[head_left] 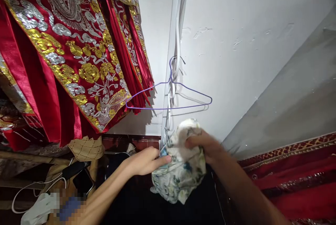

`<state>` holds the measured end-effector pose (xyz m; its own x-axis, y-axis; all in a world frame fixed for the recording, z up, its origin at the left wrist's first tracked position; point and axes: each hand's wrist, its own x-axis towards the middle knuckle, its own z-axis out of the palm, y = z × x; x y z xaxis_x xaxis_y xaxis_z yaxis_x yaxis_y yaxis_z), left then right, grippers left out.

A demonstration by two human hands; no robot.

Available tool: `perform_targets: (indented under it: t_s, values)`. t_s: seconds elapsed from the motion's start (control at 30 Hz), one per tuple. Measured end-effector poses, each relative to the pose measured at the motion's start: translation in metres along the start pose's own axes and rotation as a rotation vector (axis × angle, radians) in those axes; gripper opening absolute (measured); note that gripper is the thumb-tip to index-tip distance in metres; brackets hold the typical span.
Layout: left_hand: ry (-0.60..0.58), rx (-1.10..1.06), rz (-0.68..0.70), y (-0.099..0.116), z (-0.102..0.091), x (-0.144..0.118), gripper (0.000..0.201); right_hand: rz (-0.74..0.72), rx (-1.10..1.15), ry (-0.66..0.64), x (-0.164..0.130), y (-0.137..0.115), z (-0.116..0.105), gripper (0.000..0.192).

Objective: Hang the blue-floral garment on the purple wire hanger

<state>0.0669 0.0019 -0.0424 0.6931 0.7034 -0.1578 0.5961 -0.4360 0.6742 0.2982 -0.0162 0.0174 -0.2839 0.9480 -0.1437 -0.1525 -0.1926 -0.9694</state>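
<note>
Fingers (161, 163) of the left hand (144, 162) pinch the crumpled white, blue-and-green patterned cloth (181, 181) at lower centre; the blurred right hand (207, 145) touches it, grip unclear; loosely bunched folds could slip if the left pinch slackens

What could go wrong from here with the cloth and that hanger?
The patterned cloth is bunched between the left hand and the blurred right hand, its lower folds loose; it might slip or crease.

The purple hanger overlaps the red embroidered fabric in view; if bumped, it could snag the trim, though I can't tell whether they touch.
</note>
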Motion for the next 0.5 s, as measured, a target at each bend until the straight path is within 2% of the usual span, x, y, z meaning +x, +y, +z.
perform_targets:
  t_s: [0.03,0.1,0.17,0.2,0.23,0.3,0.33,0.37,0.43,0.5]
  values:
    - [0.025,0.094,-0.019,-0.002,-0.001,-0.002,0.061,-0.096,-0.121,0.079,0.005,-0.004,-0.006,0.016]
    - [0.084,0.282,-0.044,-0.007,-0.008,-0.004,0.046,-0.375,-0.395,0.265,0.017,-0.008,-0.014,0.014]
    - [0.124,0.456,-0.139,-0.013,-0.020,-0.005,0.036,-0.618,-0.575,0.411,0.032,-0.010,-0.018,0.015]
    - [0.133,0.527,-0.216,-0.017,-0.027,-0.006,0.036,-0.693,-0.621,0.455,0.041,-0.011,-0.020,0.011]
    - [0.139,0.581,-0.293,-0.022,-0.033,-0.007,0.036,-0.730,-0.652,0.483,0.049,-0.010,-0.024,0.018]
    - [0.162,0.635,-0.408,-0.034,-0.045,-0.009,0.035,-0.704,-0.721,0.461,0.066,-0.010,-0.035,0.051]
    - [0.181,0.645,-0.434,-0.041,-0.050,-0.011,0.035,-0.662,-0.759,0.423,0.072,-0.010,-0.042,0.058]
    - [0.206,0.647,-0.445,-0.047,-0.054,-0.012,0.036,-0.618,-0.790,0.386,0.078,-0.010,-0.050,0.056]
    - [0.288,0.637,-0.445,-0.056,-0.061,-0.014,0.042,-0.551,-0.826,0.341,0.083,-0.009,-0.067,0.035]
    - [0.404,0.627,-0.376,-0.060,-0.068,-0.014,0.045,-0.524,-0.835,0.339,0.080,-0.010,-0.081,0.020]
